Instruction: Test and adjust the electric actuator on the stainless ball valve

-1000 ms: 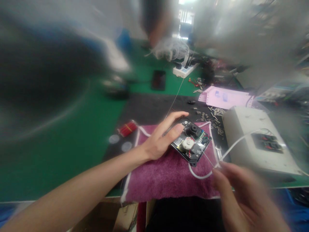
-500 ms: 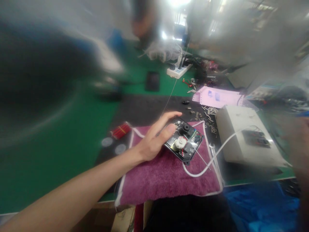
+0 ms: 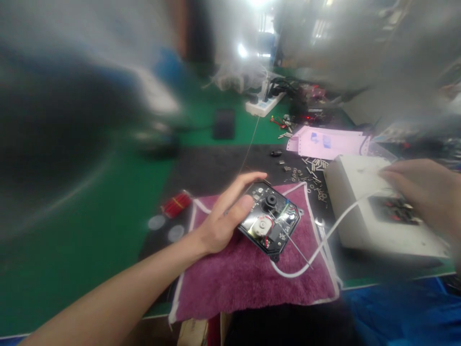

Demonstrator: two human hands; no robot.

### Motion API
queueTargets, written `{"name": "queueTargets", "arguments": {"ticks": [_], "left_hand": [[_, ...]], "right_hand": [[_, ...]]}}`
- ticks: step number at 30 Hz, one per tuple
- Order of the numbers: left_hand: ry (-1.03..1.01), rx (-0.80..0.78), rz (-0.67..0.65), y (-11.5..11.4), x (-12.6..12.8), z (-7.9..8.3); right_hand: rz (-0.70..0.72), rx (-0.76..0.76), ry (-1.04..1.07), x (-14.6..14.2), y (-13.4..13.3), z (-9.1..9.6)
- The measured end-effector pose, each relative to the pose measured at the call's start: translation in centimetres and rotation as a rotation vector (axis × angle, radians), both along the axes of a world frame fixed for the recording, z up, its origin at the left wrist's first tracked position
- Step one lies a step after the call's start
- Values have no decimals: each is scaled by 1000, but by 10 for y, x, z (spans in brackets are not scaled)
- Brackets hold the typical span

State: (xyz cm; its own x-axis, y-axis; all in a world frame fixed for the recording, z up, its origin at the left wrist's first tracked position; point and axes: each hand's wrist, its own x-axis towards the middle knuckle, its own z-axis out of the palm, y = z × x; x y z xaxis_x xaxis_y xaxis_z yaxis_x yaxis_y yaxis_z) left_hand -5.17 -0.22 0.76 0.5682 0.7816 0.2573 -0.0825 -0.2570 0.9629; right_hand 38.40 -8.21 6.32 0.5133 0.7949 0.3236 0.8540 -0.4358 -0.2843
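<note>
My left hand (image 3: pixel 228 211) grips the left edge of a black square device panel (image 3: pixel 279 235), its thumb on top and its fingers behind. The panel is tilted above a purple towel (image 3: pixel 230 283) and carries a round black lens (image 3: pixel 270 202), a small white motor (image 3: pixel 261 225) and a circuit board with thin wires. A white cable (image 3: pixel 293 276) runs from under it to a white box (image 3: pixel 355 192). Over that box, near its dark terminal clips (image 3: pixel 398 210), is my right hand (image 3: pixel 425 187). Its fingers look pinched together, blurred; what they hold cannot be made out.
Small metal parts (image 3: pixel 317 165) lie scattered behind the towel, beside pink papers (image 3: pixel 331 142). A wrench (image 3: pixel 320 226) rests along the towel's right edge. Left of the towel lie a red bundle (image 3: pixel 176 203) and two pale discs (image 3: pixel 175 233). A white power strip (image 3: pixel 264 105) stands farther back.
My right hand has come in from the right edge to above the white box. My left hand still holds the device panel, now slightly lower and farther left in view.
</note>
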Motion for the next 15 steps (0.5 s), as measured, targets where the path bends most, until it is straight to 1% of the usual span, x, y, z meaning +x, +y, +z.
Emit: {"name": "queueTargets", "arguments": {"ticks": [2,3,6,8,12,15], "left_hand": [[2,-29,-14,0,-1,0],[4,-37,-20,0,-1,0],[8,-44,-23,0,-2,-1],[3,-49,-19,0,-2,-1],[-1,-52,-11,-1,-2,-2],[2,-49,-14,-1,-2,-2]], "right_hand": [[-42,-6,-10,1,0,-1],[-38,-17,-34,2,1,-2],[22,-61,-141,7,2,-3],[31,-78,-178,8,3,-2],[-43,-88,-118,-5,4,5],[-48,-101,-49,-16,5,11]]}}
